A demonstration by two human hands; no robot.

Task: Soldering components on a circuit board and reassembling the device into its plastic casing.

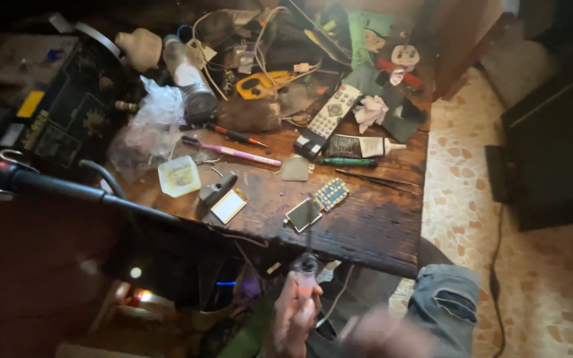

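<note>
Far left on the wooden table [379,232] stands a dark box-shaped machine [67,113], and just right of it lies a crumpled clear plastic bag [147,126] with a pale square container [179,176] near its front. A pink toothbrush [233,152] lies right of the bag, and nearer you sits a small dark device with a little screen [223,199].

Your left hand [293,318] is low in the scene, below the table's near edge, with its fingers wrapped around a clear-handled screwdriver [306,272] whose thin shaft points up toward the table. Just beyond the tip, on the table near its front edge, lie a small phone display [304,214] and, touching its right corner, a keypad board [331,193] with yellow contacts.

Farther back rest a white remote control [329,116], a tube of glue [359,146] and a green pen [347,161], with tweezers [376,179] to their right.

Your right hand [382,335] is a blur beside your jeans-clad knee [445,301]; you cannot tell how its fingers stand.
</note>
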